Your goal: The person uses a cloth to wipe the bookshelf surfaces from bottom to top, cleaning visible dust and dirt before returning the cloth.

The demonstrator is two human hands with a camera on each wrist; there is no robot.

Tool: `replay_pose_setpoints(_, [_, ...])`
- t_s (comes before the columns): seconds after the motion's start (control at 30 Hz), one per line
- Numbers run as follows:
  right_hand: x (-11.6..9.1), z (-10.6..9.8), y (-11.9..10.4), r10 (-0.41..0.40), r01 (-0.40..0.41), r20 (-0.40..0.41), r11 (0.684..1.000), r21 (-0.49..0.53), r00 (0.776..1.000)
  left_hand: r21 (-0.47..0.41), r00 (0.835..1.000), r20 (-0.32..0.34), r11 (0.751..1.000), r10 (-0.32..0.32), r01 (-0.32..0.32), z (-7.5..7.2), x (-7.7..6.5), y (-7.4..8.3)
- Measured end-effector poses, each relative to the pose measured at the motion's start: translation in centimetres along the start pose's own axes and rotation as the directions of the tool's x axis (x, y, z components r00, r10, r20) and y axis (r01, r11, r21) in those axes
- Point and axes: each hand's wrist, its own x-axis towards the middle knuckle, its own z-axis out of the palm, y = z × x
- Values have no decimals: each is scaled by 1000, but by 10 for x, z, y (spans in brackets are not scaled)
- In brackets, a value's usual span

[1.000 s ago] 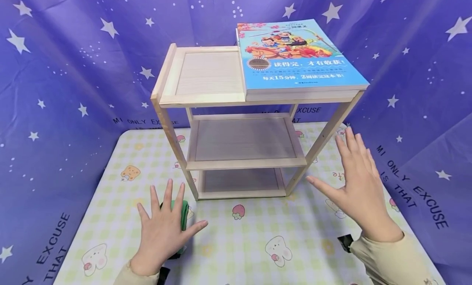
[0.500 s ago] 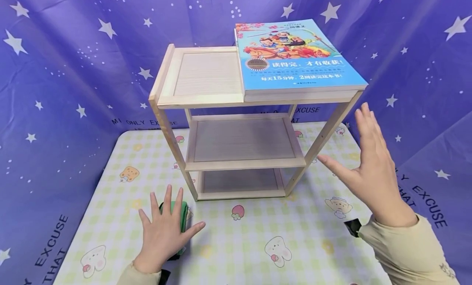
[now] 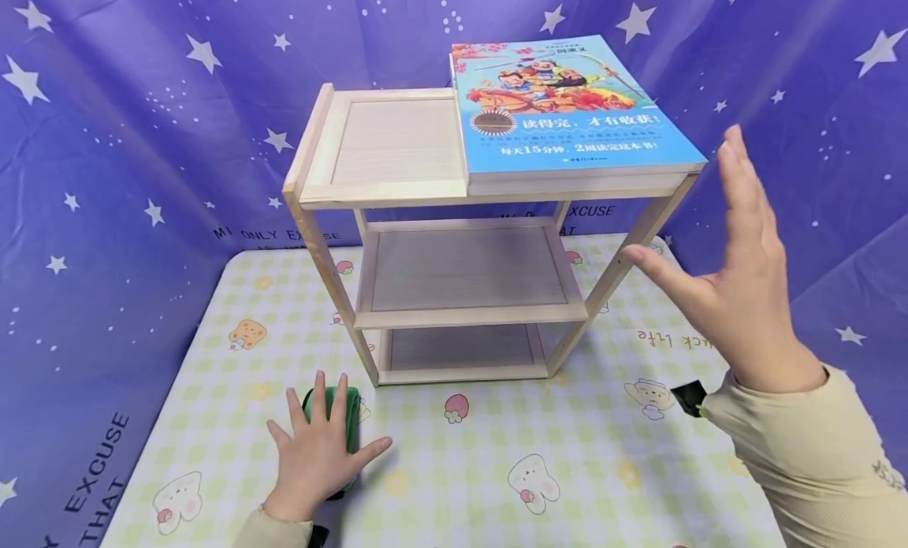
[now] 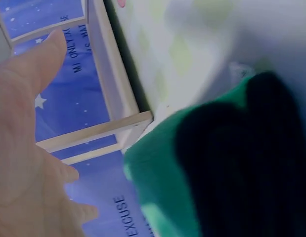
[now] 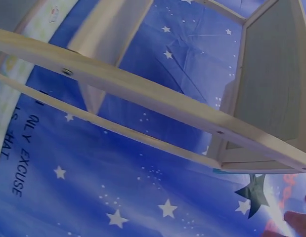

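A blue illustrated book (image 3: 560,138) lies flat on the right part of the top board of a three-tier wooden shelf (image 3: 397,142). My right hand (image 3: 752,296) is raised beside the shelf's right side, thumb apart from the upright fingers, holding nothing. Its fingertips (image 5: 297,222) just enter the right wrist view near the top board. Fingers spread, my left hand (image 3: 315,461) is over a green, folded, cloth-like bundle (image 3: 352,414) and partly hides it. In the left wrist view the bundle (image 4: 160,173) has a dark side and appears apart from the palm.
The shelf stands on a table with a green checked cloth (image 3: 454,485). Purple-blue curtains with white stars (image 3: 142,138) surround the table at the back and both sides. The shelf's side posts (image 5: 143,94) cross the right wrist view.
My right hand has risen and shifted right, from beside the shelf's lower part to near the book's level. My left hand has lowered slightly. Book and shelf have stayed in place.
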Motion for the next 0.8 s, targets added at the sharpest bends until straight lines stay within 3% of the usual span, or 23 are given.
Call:
replay_pose_setpoints(0.1, [13, 1, -3, -44, 45, -75, 999, 16, 996, -53, 998, 46, 998, -31, 33, 5, 1, -1])
replay_pose_setpoints(0.23, [26, 2, -6, -84, 86, -113, 996, 17, 990, -75, 995, 86, 995, -58, 65, 10, 1, -3])
replay_pose_setpoints(0.4, [37, 6, -8, -133, 138, -135, 990, 31, 982, -62, 994, 81, 995, -70, 75, 14, 1, -6])
replay_pose_setpoints(0.8, [55, 10, -9, -163, 174, -155, 983, 64, 974, -103, 991, 83, 988, -109, 117, 22, 1, -10])
